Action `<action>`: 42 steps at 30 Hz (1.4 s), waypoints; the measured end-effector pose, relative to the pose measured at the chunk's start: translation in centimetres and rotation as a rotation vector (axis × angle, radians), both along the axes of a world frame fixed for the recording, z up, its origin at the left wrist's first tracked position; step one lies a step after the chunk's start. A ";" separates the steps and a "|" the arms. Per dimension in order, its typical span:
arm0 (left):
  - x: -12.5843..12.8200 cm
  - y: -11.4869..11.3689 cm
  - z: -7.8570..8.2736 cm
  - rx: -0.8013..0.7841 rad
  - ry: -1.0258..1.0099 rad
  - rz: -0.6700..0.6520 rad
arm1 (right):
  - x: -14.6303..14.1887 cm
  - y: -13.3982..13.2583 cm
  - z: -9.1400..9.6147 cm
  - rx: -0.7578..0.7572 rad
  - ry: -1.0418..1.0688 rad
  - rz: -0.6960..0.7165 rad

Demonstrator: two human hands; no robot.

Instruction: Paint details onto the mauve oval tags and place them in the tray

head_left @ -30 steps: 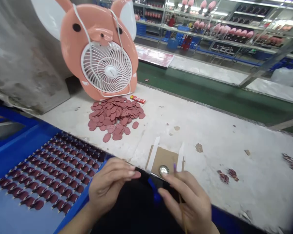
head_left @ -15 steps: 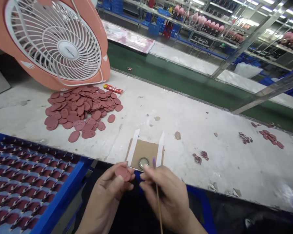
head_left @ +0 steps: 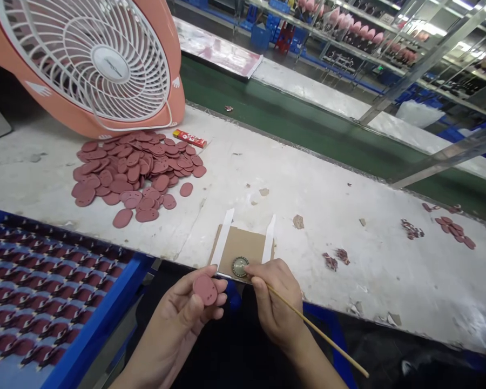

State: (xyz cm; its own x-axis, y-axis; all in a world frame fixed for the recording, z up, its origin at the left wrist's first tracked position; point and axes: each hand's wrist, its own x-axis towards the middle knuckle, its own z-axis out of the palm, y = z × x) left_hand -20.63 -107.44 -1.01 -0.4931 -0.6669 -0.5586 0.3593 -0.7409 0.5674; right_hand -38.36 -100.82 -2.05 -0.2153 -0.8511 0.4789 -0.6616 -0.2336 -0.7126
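My left hand (head_left: 184,308) pinches a reddish-brown oval disc (head_left: 205,289) with a few small holes near its lower edge. To its right, my right hand (head_left: 277,297) is closed around a thin wooden stick (head_left: 319,331), whose long end slants down to the right. The stick's other tip is hidden by the fingers at a bottle cap (head_left: 240,266). This cap lies hollow side up on a cardboard piece (head_left: 247,241), fixed to the table edge with two white tape strips. Many similar discs (head_left: 141,165) are heaped at the left.
An orange fan (head_left: 105,65) stands behind the heap, beside a small red packet (head_left: 189,138). At lower left, a blue crate (head_left: 93,324) holds rows of dark red pieces. Small scraps (head_left: 336,259) and a few discs (head_left: 456,232) lie to the right.
My right hand has turned, bringing the stick's hidden tip to the bottle cap and swinging its long end to the right. My left hand has tilted the disc more towards me.
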 end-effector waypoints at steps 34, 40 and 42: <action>-0.9 0.6 1.1 -0.119 0.029 -0.137 | 3.0 1.3 5.4 -0.154 -0.224 0.066; -0.7 0.5 0.4 -0.114 -0.001 -0.077 | 0.8 1.1 1.7 -0.076 -0.071 -0.110; -0.8 0.4 0.2 -0.115 0.001 -0.070 | 0.2 0.6 0.5 -0.028 -0.007 -0.098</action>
